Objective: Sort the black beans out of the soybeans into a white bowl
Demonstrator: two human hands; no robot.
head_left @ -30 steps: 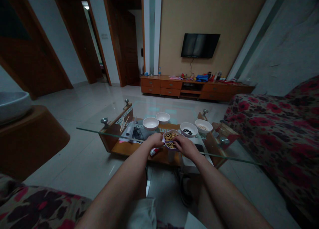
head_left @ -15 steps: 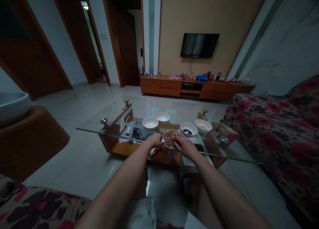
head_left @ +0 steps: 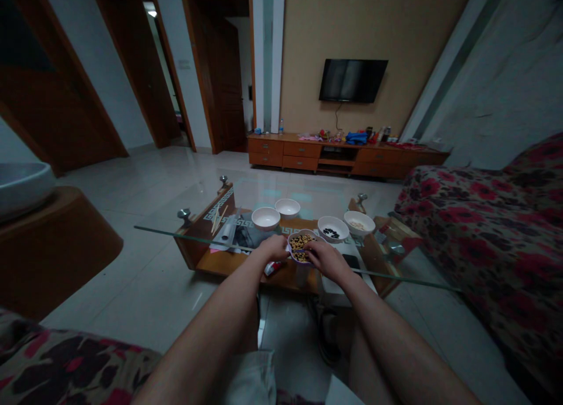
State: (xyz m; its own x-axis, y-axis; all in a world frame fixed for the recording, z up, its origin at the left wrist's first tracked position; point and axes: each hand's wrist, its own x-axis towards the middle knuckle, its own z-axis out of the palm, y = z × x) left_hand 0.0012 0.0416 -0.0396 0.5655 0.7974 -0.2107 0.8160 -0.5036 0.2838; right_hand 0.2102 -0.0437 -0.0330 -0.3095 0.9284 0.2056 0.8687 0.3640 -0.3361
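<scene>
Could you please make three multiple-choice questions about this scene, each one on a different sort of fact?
1. Where is the wall-mounted television?
A. Above the low wooden cabinet
B. Lying on the floor
C. Leaning on the sofa

2. How many white bowls stand on the glass-topped table?
A. Two
B. Three
C. Four

3. What is the state of the purple-rimmed bowl between the left hand and the right hand?
A. Empty
B. Filled with yellowish beans
C. Upside down

1. A: the television hangs on the wall over the cabinet.
2. C: four white bowls stand beyond the hands.
3. B: the beans fill the bowl up to its rim.
</scene>
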